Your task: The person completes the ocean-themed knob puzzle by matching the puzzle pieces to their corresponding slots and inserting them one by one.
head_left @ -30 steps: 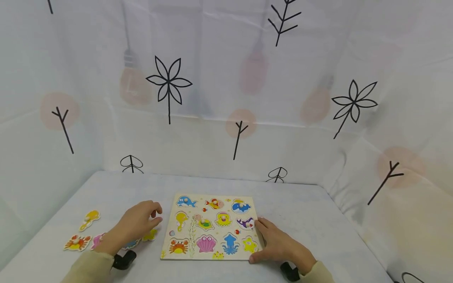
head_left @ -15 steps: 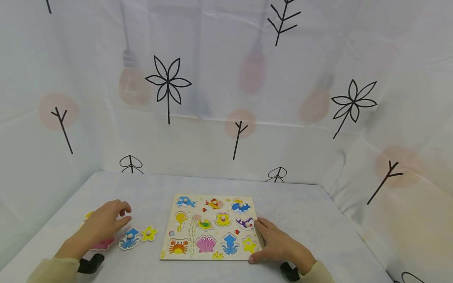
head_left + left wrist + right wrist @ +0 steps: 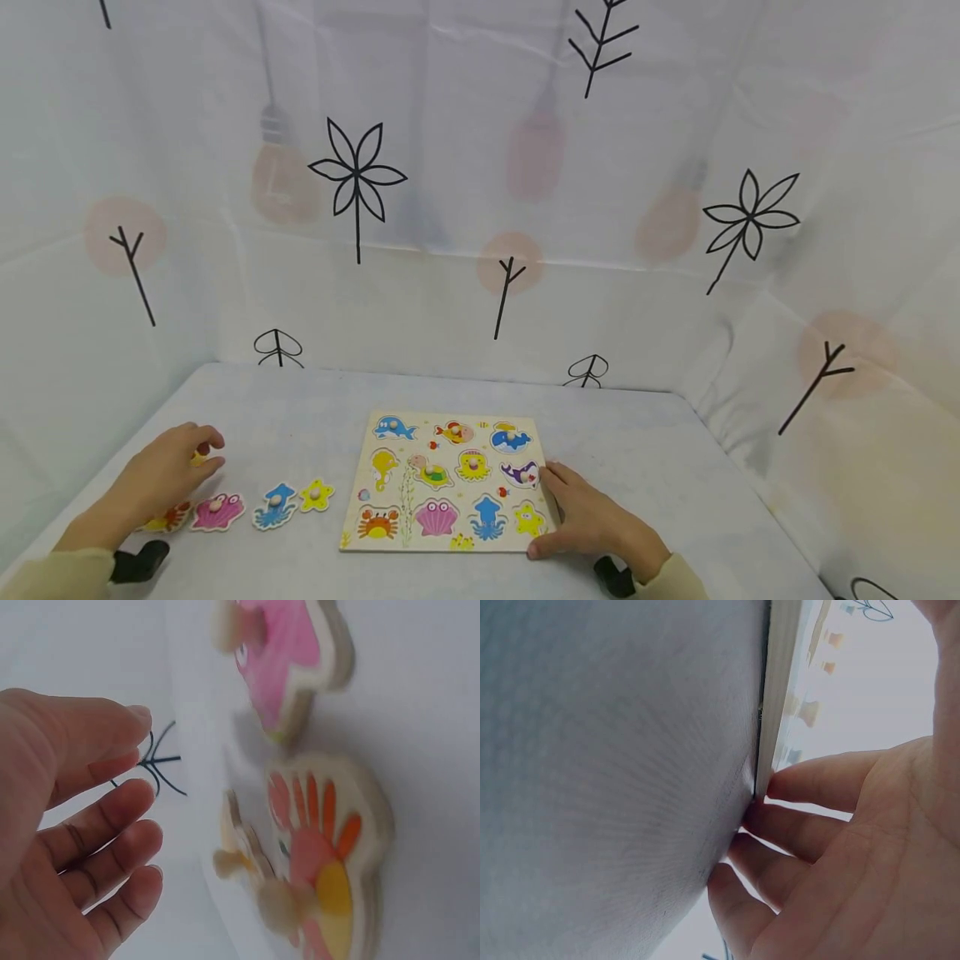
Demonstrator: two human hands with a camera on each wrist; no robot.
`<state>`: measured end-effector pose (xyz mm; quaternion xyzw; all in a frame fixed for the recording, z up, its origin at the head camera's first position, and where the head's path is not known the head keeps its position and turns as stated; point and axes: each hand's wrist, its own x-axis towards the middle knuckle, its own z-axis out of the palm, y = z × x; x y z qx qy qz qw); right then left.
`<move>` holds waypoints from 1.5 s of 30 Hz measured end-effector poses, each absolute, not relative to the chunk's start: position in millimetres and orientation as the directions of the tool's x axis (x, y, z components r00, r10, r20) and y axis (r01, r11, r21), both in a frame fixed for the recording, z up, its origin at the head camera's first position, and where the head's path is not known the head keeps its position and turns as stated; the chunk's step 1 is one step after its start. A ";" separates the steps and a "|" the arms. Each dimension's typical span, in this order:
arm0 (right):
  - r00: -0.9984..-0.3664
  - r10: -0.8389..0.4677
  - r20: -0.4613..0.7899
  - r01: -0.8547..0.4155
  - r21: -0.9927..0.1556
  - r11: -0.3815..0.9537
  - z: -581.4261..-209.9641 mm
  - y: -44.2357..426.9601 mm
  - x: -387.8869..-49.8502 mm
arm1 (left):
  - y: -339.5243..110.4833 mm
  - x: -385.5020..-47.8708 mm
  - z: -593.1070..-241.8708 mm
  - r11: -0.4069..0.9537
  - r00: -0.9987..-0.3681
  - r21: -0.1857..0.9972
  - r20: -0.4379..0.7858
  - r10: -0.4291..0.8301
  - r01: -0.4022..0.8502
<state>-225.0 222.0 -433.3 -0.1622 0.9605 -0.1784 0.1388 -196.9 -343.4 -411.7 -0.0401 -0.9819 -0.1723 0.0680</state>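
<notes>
In the head view my left hand [image 3: 161, 471] hovers above a crab puzzle piece [image 3: 171, 518] and a yellow seahorse piece [image 3: 198, 459], both partly hidden by it. The left wrist view has its fingers loosely bent, with nothing between them, apart from the knobbed crab piece [image 3: 322, 862] and the seahorse piece [image 3: 255, 844]. My right hand [image 3: 596, 517] rests at the right edge of a wooden sea-animal puzzle board [image 3: 431, 544], thumb by the near corner. In the right wrist view its nearly straight fingers [image 3: 817, 784] touch the board's side [image 3: 778, 682].
A pink shell piece [image 3: 217, 512], a blue squid piece [image 3: 276, 508] and a yellow starfish piece [image 3: 317, 495] lie between my left hand and the board. Several knobbed pieces sit in the board's upper rows. A printed white cloth [image 3: 450, 317] hangs behind the table [image 3: 637, 442].
My left hand has moved left from beside the board, uncovering the starfish, squid and shell pieces, to above the crab and seahorse pieces. The right hand and board have stayed put.
</notes>
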 end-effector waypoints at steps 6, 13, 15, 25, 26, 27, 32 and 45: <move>-0.907 -0.366 -0.208 -0.267 -0.387 0.883 -432.0 221.9 -224.9 | -359.7 -198.6 -414.4 0.937 -0.993 0.342 0.116 0.028 0.066; -0.909 -0.364 -0.201 -0.272 -0.376 0.886 -432.9 222.2 -225.1 | -369.6 -199.6 -415.8 0.931 -0.999 0.365 0.036 0.001 0.014; -0.908 -0.367 -0.200 -0.274 -0.379 0.884 -433.2 222.6 -225.2 | -371.4 -199.4 -416.2 0.927 -1.000 0.376 0.014 -0.004 0.002; -0.908 -0.369 -0.197 -0.278 -0.375 0.884 -435.0 223.2 -225.8 | -382.4 -200.3 -421.8 0.906 -0.998 0.421 -0.055 -0.016 -0.038; -0.909 -0.368 -0.198 -0.276 -0.376 0.885 -435.0 223.1 -225.8 | -383.3 -200.5 -422.5 0.905 -0.998 0.423 -0.058 -0.017 -0.040; -0.910 -0.365 -0.199 -0.273 -0.375 0.886 -435.0 223.0 -225.8 | -384.1 -200.9 -423.1 0.903 -0.998 0.427 -0.066 -0.020 -0.047; -0.913 -0.352 -0.204 -0.260 -0.375 0.890 -434.2 222.3 -225.3 | -385.9 -202.2 -424.9 0.897 -0.997 0.439 -0.077 -0.022 -0.053; -0.909 -0.367 -0.197 -0.274 -0.381 0.883 -434.3 222.1 -224.2 | -387.1 -203.3 -425.2 0.905 -0.998 0.424 -0.058 -0.009 -0.032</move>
